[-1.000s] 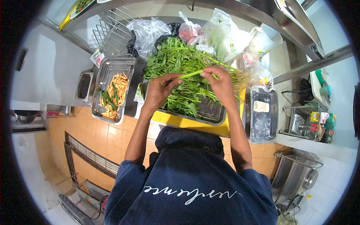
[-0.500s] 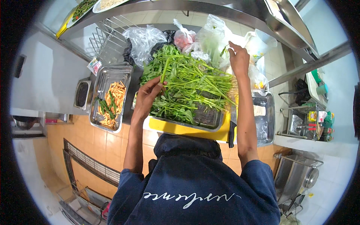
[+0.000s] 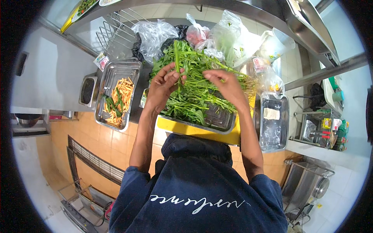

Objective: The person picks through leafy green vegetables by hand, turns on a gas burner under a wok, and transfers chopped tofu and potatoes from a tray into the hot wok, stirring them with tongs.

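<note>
My left hand (image 3: 165, 85) pinches an upright green water spinach stem (image 3: 177, 58) between thumb and fingers, above the left part of a large heap of water spinach (image 3: 194, 93). To its right, my right hand (image 3: 227, 86) hovers over the stems with its thumb and fingers apart, and nothing shows in it. The heap has leaves on the left and long stems running right to brownish roots (image 3: 248, 83). It covers much of a metal tray (image 3: 223, 126), which rests on a yellow cutting board (image 3: 182, 126).
Left stands a metal tray (image 3: 101, 91) with orange-tan strips (image 3: 123, 95) and green pieces. Another metal tray (image 3: 274, 134) with a pale block (image 3: 271, 113) lies right. Plastic bags (image 3: 155, 40) line the back, under a metal shelf (image 3: 233, 7). A wire rack (image 3: 112, 31) stands back left.
My right hand has come down and left from the bags at the back right to above the stems. My left hand has shifted up and right, still holding the stem.
</note>
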`<state>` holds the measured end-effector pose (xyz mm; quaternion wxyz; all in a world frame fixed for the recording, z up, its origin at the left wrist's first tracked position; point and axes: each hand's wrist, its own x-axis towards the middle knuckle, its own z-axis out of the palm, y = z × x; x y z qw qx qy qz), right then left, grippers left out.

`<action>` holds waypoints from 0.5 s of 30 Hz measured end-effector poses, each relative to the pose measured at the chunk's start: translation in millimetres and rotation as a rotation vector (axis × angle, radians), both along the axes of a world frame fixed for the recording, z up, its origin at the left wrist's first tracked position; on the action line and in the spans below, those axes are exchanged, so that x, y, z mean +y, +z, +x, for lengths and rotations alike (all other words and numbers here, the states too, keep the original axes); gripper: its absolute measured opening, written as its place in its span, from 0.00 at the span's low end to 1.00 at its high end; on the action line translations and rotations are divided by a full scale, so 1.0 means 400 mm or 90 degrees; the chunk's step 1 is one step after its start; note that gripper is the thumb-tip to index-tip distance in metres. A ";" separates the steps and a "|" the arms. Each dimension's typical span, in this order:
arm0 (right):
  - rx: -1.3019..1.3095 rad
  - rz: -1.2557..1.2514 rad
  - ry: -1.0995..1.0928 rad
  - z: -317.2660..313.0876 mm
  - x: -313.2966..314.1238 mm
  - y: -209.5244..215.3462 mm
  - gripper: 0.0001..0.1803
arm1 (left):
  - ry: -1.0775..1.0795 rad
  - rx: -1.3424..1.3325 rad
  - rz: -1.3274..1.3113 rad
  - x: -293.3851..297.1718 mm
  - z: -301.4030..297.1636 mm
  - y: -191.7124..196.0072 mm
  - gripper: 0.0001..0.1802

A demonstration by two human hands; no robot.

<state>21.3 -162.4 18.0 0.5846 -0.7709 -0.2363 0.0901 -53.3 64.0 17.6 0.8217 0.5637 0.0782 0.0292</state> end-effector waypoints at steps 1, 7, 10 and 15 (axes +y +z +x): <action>0.051 0.005 0.078 -0.016 0.012 0.000 0.14 | -0.002 0.001 -0.002 -0.007 0.006 0.007 0.21; 0.073 -0.009 0.107 -0.069 0.034 -0.013 0.16 | 0.007 -0.067 -0.214 -0.013 0.028 0.037 0.19; 0.107 0.008 0.129 -0.075 0.021 -0.004 0.16 | 0.020 -0.087 -0.314 0.007 0.026 0.038 0.12; 0.059 0.013 0.059 -0.095 0.007 -0.017 0.17 | 0.052 -0.057 -0.093 -0.011 0.003 0.019 0.12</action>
